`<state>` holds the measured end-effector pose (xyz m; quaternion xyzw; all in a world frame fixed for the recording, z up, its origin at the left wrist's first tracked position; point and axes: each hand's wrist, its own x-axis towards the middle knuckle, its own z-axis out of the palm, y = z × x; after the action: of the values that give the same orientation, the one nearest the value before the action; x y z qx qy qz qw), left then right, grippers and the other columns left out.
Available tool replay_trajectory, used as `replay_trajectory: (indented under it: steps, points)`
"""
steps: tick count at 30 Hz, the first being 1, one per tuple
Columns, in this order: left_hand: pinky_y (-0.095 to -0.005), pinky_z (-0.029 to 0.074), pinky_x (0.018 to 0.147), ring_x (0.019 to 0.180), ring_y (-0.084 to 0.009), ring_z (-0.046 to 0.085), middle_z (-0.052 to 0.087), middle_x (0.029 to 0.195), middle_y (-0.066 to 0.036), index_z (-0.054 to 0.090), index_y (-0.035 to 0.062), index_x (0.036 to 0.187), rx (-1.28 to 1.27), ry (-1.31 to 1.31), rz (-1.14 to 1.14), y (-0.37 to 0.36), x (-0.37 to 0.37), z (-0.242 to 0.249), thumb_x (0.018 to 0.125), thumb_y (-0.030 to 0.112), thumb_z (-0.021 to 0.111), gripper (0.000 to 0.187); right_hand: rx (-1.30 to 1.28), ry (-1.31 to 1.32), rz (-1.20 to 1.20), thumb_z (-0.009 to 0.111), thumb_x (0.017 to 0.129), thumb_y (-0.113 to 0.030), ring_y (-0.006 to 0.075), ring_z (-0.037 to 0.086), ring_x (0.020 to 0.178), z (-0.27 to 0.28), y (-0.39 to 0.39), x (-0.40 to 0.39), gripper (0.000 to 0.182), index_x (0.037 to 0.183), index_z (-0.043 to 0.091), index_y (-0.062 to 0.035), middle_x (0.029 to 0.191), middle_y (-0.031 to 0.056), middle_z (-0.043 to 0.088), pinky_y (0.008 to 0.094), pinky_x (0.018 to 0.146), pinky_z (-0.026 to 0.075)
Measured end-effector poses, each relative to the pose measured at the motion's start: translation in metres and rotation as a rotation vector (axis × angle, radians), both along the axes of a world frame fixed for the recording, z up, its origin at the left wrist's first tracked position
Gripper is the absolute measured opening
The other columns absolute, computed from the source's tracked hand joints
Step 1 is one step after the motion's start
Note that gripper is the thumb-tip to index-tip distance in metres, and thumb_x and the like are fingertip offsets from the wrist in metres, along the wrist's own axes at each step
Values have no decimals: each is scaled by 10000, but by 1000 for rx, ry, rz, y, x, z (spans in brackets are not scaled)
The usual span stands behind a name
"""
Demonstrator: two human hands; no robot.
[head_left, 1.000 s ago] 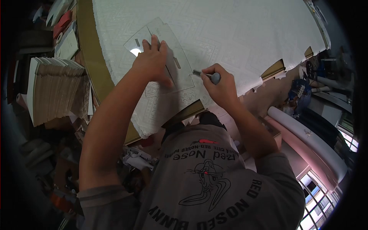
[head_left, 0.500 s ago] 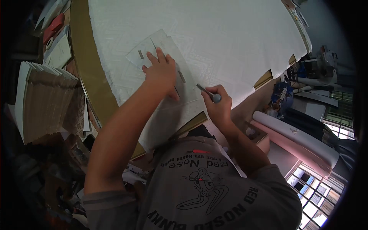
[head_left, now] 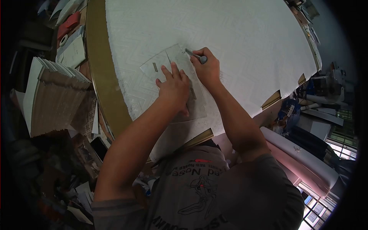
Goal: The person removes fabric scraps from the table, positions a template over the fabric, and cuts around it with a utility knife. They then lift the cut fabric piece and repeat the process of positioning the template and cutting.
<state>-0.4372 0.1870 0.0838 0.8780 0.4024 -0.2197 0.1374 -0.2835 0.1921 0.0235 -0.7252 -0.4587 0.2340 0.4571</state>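
My left hand (head_left: 174,90) lies spread on a translucent template (head_left: 197,107) with narrow slots cut through it, pressing it on the white patterned sheet (head_left: 245,38). Near the template's far right corner, my right hand (head_left: 207,69) grips a slim pointed tool (head_left: 202,59) with a rounded grey end. The tool's tip is right at the template's edge. Its exact kind I cannot tell.
A thick stack of cut sheets (head_left: 57,99) stands left of the table's brown edge (head_left: 101,61). Behind it are a red item (head_left: 69,25) and a tape roll (head_left: 63,40). Large rolls of material (head_left: 303,157) lie at the right, near a barred window (head_left: 316,211).
My right hand has moved the tool away from me along the template's right edge to its far corner. My left hand stays flat on the template. The camera view has shifted somewhat.
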Motion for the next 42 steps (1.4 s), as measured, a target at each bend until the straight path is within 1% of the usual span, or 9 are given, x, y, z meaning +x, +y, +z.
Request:
replay_trajectory:
  steps: [5, 13, 16, 20, 26, 28, 35, 37, 42]
  points:
    - [-705, 484, 1044, 1510, -614, 215, 167, 1670, -370, 298, -68, 1585, 0, -34, 8, -1, -1, -1, 464, 481, 1037, 1450, 17, 62, 113, 785, 916, -115, 135, 673, 774, 0, 8, 24, 172, 1051, 723, -27, 885, 62, 763, 313, 730, 545]
    - [-672, 501, 1046, 1506, -614, 231, 187, 1663, -372, 318, -66, 1575, -6, -20, 11, -1, 1, 2, 481, 484, 1025, 1414, -233, -185, 963, 789, 872, -41, 109, 649, 799, 54, 100, 93, 104, 960, 741, -16, 872, 39, 740, 280, 762, 517]
    - [-660, 509, 1044, 1506, -611, 236, 204, 1657, -372, 334, -61, 1568, 11, -12, 11, -1, 2, 0, 487, 477, 1023, 1390, -200, -108, 1063, 782, 880, -39, 108, 641, 790, 42, 113, 95, 94, 956, 731, -17, 858, 30, 729, 278, 748, 506]
    - [-657, 512, 1044, 1509, -604, 240, 222, 1649, -372, 357, -58, 1552, 30, -22, 6, -1, 2, -2, 489, 452, 1025, 1355, -223, 74, 1044, 772, 893, -39, 103, 636, 808, 24, 107, 108, 101, 976, 719, -16, 877, 25, 727, 276, 753, 504]
    - [-667, 508, 1043, 1505, -611, 239, 213, 1650, -375, 344, -67, 1551, 11, -21, 19, -1, 3, 1, 472, 432, 1031, 1373, -285, 141, 715, 759, 919, -28, 114, 669, 929, 16, 61, 90, 94, 985, 694, -12, 984, 45, 744, 274, 832, 522]
    - [-672, 503, 1045, 1505, -612, 236, 209, 1651, -376, 339, -71, 1552, 3, -18, 20, -1, 3, 3, 478, 434, 1030, 1373, -13, 348, 499, 804, 895, -77, 126, 674, 843, -9, 44, 75, 162, 1012, 706, -23, 921, 50, 746, 292, 806, 547]
    - [-675, 486, 1060, 1509, -616, 219, 181, 1661, -383, 309, -79, 1569, -11, -2, -1, 0, 2, 2, 512, 455, 1020, 1381, 99, 79, 423, 808, 908, -96, 152, 713, 876, -4, 30, 62, 159, 1012, 703, -36, 959, 75, 751, 288, 829, 558]
    - [-677, 487, 1057, 1509, -615, 219, 178, 1662, -383, 305, -79, 1572, -10, -16, -5, -1, 0, 2, 514, 459, 1020, 1386, -152, 93, 523, 803, 912, -91, 159, 736, 935, 8, 39, 72, 152, 1007, 699, -35, 996, 80, 762, 299, 845, 563]
    - [-688, 489, 1046, 1508, -615, 219, 175, 1664, -383, 300, -81, 1577, -3, -27, -10, 0, -2, 1, 510, 478, 1018, 1402, -32, 195, 435, 795, 920, -96, 201, 736, 1114, -12, 29, 60, 151, 1001, 693, -21, 1008, 97, 768, 297, 888, 560]
